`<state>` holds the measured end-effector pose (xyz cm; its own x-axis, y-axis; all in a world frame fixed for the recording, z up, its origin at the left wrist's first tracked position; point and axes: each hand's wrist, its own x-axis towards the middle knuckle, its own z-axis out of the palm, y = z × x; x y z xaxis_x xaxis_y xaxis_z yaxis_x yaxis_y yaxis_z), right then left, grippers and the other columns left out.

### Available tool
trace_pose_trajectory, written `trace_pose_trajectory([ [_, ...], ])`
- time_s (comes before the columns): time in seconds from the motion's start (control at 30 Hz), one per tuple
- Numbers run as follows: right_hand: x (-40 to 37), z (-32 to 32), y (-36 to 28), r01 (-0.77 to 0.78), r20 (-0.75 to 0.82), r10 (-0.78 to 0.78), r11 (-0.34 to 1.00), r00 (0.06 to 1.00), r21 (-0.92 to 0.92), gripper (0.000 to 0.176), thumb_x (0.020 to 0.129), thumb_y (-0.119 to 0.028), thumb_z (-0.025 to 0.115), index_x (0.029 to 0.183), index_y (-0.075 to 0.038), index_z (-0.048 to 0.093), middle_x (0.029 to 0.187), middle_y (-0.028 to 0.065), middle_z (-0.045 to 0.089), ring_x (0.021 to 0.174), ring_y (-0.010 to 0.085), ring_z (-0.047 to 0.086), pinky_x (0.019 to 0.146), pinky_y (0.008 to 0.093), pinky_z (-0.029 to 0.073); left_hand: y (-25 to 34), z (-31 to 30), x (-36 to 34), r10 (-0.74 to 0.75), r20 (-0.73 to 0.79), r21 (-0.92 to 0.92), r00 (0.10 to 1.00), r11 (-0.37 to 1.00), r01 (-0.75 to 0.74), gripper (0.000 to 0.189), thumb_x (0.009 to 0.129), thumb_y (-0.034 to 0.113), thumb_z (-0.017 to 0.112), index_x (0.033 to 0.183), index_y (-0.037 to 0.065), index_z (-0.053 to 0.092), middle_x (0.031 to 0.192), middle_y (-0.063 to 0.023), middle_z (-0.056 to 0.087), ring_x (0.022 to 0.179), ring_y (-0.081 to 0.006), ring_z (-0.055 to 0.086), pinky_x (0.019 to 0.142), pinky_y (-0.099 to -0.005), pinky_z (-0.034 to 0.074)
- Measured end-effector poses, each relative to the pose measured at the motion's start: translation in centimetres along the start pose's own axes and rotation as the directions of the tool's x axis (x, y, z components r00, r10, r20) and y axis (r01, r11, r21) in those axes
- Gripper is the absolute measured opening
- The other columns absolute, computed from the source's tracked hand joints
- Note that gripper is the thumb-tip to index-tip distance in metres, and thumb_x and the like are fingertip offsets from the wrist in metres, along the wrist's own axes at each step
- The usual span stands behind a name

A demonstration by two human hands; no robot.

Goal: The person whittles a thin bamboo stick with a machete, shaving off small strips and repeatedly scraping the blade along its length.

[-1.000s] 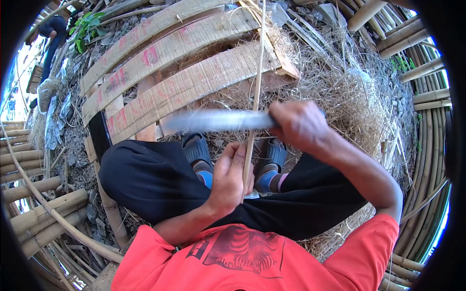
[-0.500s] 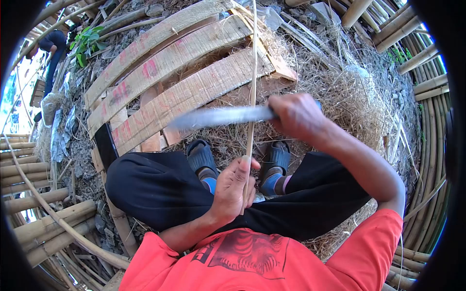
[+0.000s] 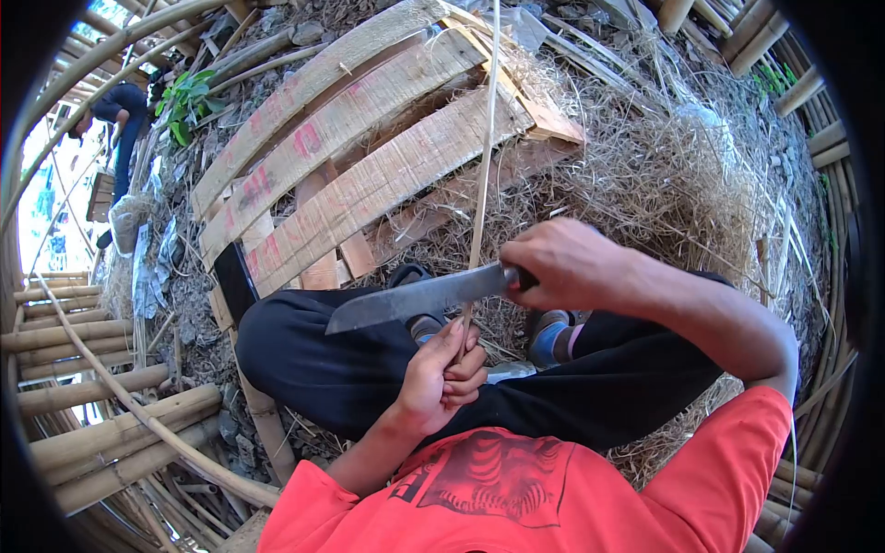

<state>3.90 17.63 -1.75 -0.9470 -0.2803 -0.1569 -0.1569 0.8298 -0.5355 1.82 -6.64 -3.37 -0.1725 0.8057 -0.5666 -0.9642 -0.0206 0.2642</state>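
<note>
My right hand [image 3: 562, 264] is closed around the dark handle of a machete [image 3: 419, 300]. The broad grey blade points left, and its part near the handle crosses the bamboo strip [image 3: 487, 166] just above my other hand. That long, thin, pale strip runs from the top of the view down to my lap. My left hand [image 3: 442, 373] grips its lower end, fingers wrapped round it and thumb uppermost. Below the blade are my legs in black trousers [image 3: 323, 355], with the sandalled feet partly hidden.
A slatted wooden pallet [image 3: 378, 166] with red marks lies in front of me. Fibrous shavings [image 3: 636, 194] cover the ground to its right. Bamboo poles [image 3: 120, 438] are stacked at the left, near a long bent cane [image 3: 157, 429]. Another person [image 3: 124, 120] bends over at the far left.
The machete has come down along the strip towards my left hand, its blade now sharp instead of blurred. My left fingers have closed more tightly. The whole view has shifted slightly.
</note>
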Motion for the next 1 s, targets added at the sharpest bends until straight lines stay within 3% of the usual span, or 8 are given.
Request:
trace_pose_trajectory([
  [0.2,-1.1,-0.3,-0.4,-0.14,-0.03,0.139,0.99,0.99,-0.032,0.023,0.076,-0.028,0.068,0.074,-0.008,0.057,0.054,0.0117,0.057,0.051,0.0351,0.058,0.049,0.0468,0.046,-0.9,-0.3,0.2,-0.096,0.054,-0.151,0.994,0.983,0.103,0.034,0.103,0.041,0.03,0.084,0.014,0.037,0.054,0.0065,0.021,0.042,-0.0039,0.018,0.035,-0.019,0.014],
  [0.33,-0.8,-0.7,-2.0,-0.198,0.198,0.215,0.975,0.956,-0.101,0.017,0.077,-0.025,0.065,0.077,-0.008,0.068,0.063,0.0134,0.063,0.059,0.0312,0.065,0.057,0.0438,0.052,-1.3,0.1,-0.7,-0.115,0.077,-0.184,0.99,0.975,0.127,0.035,0.103,0.043,0.03,0.083,0.014,0.036,0.054,0.0065,0.02,0.042,-0.0039,0.016,0.035,-0.0199,0.012],
  [0.47,0.2,-1.3,2.7,-0.324,-0.09,0.312,0.931,0.946,-0.17,0.009,0.067,-0.017,0.067,0.067,-0.008,0.066,0.057,0.0127,0.06,0.056,0.0324,0.062,0.055,0.0436,0.052,-1.4,0.1,-1.3,-0.084,0.087,-0.106,0.993,0.99,0.093,0.036,0.102,0.044,0.03,0.082,0.015,0.035,0.054,0.0064,0.019,0.042,-0.0039,0.015,0.035,-0.0202,0.011],
  [0.67,-0.4,-1.2,-2.4,-0.158,0.21,0.207,0.961,0.956,-0.226,0.013,0.072,-0.02,0.065,0.077,-0.01,0.071,0.072,0.0101,0.068,0.068,0.029,0.068,0.063,0.0412,0.055,-2.8,0.6,-1.6,-0.13,0.092,-0.182,0.987,0.973,0.145,0.036,0.102,0.045,0.029,0.081,0.016,0.035,0.054,0.0063,0.019,0.041,-0.0038,0.015,0.034,-0.0207,0.011],
  [0.77,0.3,-1.0,2.4,-0.417,0.097,0.421,0.907,0.902,-0.051,0.016,0.079,-0.021,0.061,0.076,-0.009,0.071,0.063,0.0116,0.065,0.058,0.028,0.066,0.057,0.039,0.055,-2.6,-0.4,-2.5,-0.133,0.163,-0.251,0.978,0.953,0.171,0.037,0.102,0.045,0.029,0.08,0.016,0.034,0.053,0.0064,0.02,0.041,-0.0037,0.015,0.034,-0.0204,0.012],
  [0.8,0.3,-2.1,3.5,-0.469,-0.086,0.461,0.876,0.883,-0.114,0.017,0.082,-0.02,0.059,0.076,-0.009,0.071,0.063,0.0116,0.065,0.057,0.0269,0.065,0.054,0.0384,0.054,-2.3,-0.5,-2.5,-0.125,0.203,-0.252,0.971,0.952,0.175,0.037,0.102,0.045,0.029,0.08,0.016,0.034,0.053,0.0065,0.02,0.041,-0.0037,0.015,0.034,-0.0203,0.013],
  [0.87,0.3,-1.9,3.4,-0.496,-0.142,0.483,0.865,0.864,-0.078,0.003,0.068,-0.014,0.065,0.069,-0.011,0.067,0.059,0.0105,0.062,0.057,0.0299,0.063,0.056,0.0416,0.052,-2.4,-0.6,-2.3,-0.127,0.238,-0.283,0.963,0.94,0.194,0.037,0.102,0.045,0.029,0.079,0.016,0.034,0.053,0.0067,0.021,0.041,-0.0037,0.016,0.034,-0.0198,0.013],
  [1.0,-0.7,0.5,-1.5,-0.101,0.105,0.117,0.983,0.988,-0.152,0.011,0.065,-0.021,0.069,0.072,-0.013,0.065,0.057,0.0101,0.06,0.056,0.0311,0.063,0.053,0.0431,0.051,-2.9,-1.1,-1.7,-0.137,0.264,-0.396,0.955,0.887,0.236,0.038,0.102,0.044,0.029,0.077,0.016,0.033,0.054,0.0064,0.022,0.041,-0.0041,0.017,0.034,-0.0197,0.014],
])
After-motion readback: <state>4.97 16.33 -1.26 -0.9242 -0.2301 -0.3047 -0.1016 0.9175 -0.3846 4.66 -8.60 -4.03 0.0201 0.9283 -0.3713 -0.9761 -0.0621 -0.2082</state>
